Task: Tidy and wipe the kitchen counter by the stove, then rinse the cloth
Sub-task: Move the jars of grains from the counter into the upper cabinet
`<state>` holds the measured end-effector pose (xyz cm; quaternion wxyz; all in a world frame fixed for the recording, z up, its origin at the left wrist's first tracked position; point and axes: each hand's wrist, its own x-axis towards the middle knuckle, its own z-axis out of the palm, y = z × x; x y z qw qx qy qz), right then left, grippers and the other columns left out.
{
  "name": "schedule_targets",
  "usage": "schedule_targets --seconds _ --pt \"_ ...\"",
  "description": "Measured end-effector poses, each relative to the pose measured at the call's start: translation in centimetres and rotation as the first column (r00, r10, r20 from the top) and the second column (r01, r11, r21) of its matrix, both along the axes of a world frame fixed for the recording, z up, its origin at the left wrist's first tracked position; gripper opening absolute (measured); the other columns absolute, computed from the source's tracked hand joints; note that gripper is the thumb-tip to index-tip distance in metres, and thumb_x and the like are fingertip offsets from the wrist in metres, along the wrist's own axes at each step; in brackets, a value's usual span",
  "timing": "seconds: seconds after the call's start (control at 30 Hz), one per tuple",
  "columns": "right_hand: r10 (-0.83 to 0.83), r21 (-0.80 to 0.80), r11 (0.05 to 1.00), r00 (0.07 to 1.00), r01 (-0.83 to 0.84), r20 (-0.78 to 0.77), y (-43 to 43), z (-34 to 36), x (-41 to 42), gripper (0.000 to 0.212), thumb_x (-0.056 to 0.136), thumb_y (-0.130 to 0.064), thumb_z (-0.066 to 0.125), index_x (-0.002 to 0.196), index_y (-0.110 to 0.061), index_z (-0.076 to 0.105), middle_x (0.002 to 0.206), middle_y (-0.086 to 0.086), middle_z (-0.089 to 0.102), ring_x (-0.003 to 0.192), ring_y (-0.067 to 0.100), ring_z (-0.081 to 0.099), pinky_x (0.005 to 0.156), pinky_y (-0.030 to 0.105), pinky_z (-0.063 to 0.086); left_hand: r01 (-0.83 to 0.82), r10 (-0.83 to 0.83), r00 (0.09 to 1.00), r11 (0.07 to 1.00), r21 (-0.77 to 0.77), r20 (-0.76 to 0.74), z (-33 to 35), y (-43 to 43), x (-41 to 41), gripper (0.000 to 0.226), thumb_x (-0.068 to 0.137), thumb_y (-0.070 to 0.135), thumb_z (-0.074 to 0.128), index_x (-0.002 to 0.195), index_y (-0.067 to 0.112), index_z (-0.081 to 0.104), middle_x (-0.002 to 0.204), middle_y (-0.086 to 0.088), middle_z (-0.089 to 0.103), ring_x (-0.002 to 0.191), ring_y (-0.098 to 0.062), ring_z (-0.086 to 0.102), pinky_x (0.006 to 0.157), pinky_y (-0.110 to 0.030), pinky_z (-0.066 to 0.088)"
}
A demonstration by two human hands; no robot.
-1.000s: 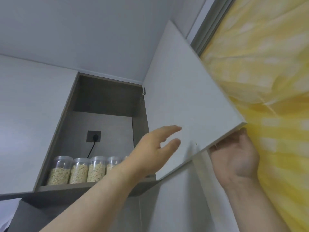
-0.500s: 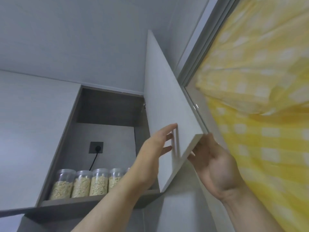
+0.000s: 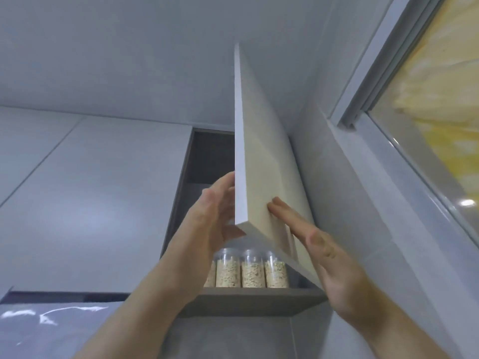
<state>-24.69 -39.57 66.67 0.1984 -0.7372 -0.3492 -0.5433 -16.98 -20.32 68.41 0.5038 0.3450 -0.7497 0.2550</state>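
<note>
Centre frame, the half-open cabinet door [image 3: 259,164] sits between left hand [image 3: 207,224] and right hand [image 3: 329,257], both flat and ungripping; pushed shut, it could pinch the left fingers [image 3: 227,182], while counter and cloth are out of view.

The cabinet door [image 3: 261,161] shows a smooth, matt pale laminate, the shelf [image 3: 259,300] below is dull dark wood-grain, the jars [image 3: 252,268] standing on it are clear glossy plastic packed with coarse flakes, and the wall tiles [image 3: 363,203] gleam smooth.
</note>
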Motion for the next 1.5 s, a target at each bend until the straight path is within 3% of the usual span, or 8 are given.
schedule_targets --seconds 0.1,0.2,0.43,0.6,0.73,1.0,1.17,1.5 --pt "-0.114 -0.020 0.993 0.993 0.115 0.004 1.0 0.3 2.3 0.077 0.067 -0.096 0.025 0.135 -0.062 0.038 0.149 -0.041 0.022 0.140 -0.014 0.016 0.112 0.024 0.017 -0.076 0.067 0.995 0.986 -0.149 -0.068 -0.4 1.3 1.5 0.074 0.075 0.051 0.062 0.143 0.036 0.036 0.130 0.015 0.060 0.117 -0.008 0.060 0.087 -0.029 0.055" --pt "-0.187 -0.044 0.981 0.981 0.189 0.043 1.6 -0.3 4.5 0.073 0.078 -0.086 0.024 0.142 -0.054 0.033 0.152 -0.040 0.015 0.142 -0.013 0.008 0.118 0.030 0.012 -0.312 0.308 0.950 0.926 -0.213 -0.054 -0.6 3.0 3.0 0.051 0.083 0.027 0.053 0.127 0.051 0.045 0.113 0.028 0.066 0.105 -0.001 0.064 0.081 -0.020 0.055" --pt "-0.522 -0.079 0.839 0.838 0.538 0.160 0.5 1.6 9.6 0.051 0.086 -0.065 0.010 0.137 -0.062 0.006 0.151 -0.038 -0.008 0.141 -0.015 -0.011 0.122 0.027 -0.001 -0.726 0.732 0.679 0.659 -0.196 -0.055 -0.7 6.2 7.0 0.061 0.090 0.042 0.043 0.148 0.045 0.026 0.129 0.036 0.048 0.102 0.008 0.061 0.080 -0.016 0.054" --pt "-0.671 -0.116 0.713 0.721 0.691 0.170 -0.2 2.3 12.3 0.051 0.083 -0.065 -0.001 0.133 -0.064 -0.013 0.149 -0.030 -0.026 0.140 -0.010 -0.024 0.118 0.022 -0.012 -0.929 0.971 0.240 0.234 -0.286 0.015 -0.5 7.4 10.0 0.060 0.095 0.051 0.026 0.151 0.045 0.004 0.147 0.040 -0.007 0.133 0.019 0.007 0.108 -0.008 0.014" --pt "-0.721 -0.094 0.668 0.673 0.738 0.164 -1.2 2.4 13.8 0.056 0.081 -0.067 -0.005 0.136 -0.058 -0.014 0.155 -0.020 -0.022 0.143 -0.002 -0.023 0.117 0.023 -0.015 -0.932 0.990 0.098 0.128 -0.340 0.104 -0.1 7.4 12.2 0.074 0.081 0.053 0.004 0.153 0.034 0.008 0.153 0.028 -0.011 0.127 0.026 -0.024 0.101 0.003 -0.012" --pt "-0.774 -0.105 0.606 0.615 0.788 0.148 -1.4 2.2 16.6 0.074 0.080 -0.064 -0.007 0.151 -0.041 -0.010 0.157 -0.016 -0.022 0.145 0.004 -0.023 0.120 0.033 -0.013 -0.967 0.995 0.023 0.048 -0.249 0.100 0.6 7.0 15.8 0.060 0.099 0.047 0.030 0.154 0.032 0.010 0.152 0.025 -0.010 0.144 0.002 -0.010 0.116 -0.021 0.004" --pt "-0.811 -0.104 0.556 0.566 0.824 0.150 -1.6 1.8 18.6 0.073 0.082 -0.059 -0.011 0.152 -0.037 -0.009 0.161 -0.008 -0.019 0.147 0.009 -0.020 0.121 0.039 -0.009 -0.970 0.990 -0.080 -0.050 -0.239 0.115 -0.5 5.6 18.4 0.078 0.083 0.056 -0.001 0.154 0.026 0.010 0.162 0.010 -0.002 0.150 -0.021 0.000 0.118 -0.035 0.011" --pt "-0.867 -0.155 0.455 0.476 0.877 0.150 -2.0 1.4 20.8 0.069 0.086 -0.059 -0.015 0.151 -0.035 -0.018 0.158 -0.002 -0.027 0.146 0.017 -0.026 0.120 0.044 -0.013 -0.993 0.990 -0.057 -0.042 -0.112 0.131 -0.8 4.0 22.5 0.057 0.104 0.038 0.019 0.154 0.026 -0.006 0.160 0.011 -0.015 0.149 -0.016 -0.013 0.120 -0.035 0.003"
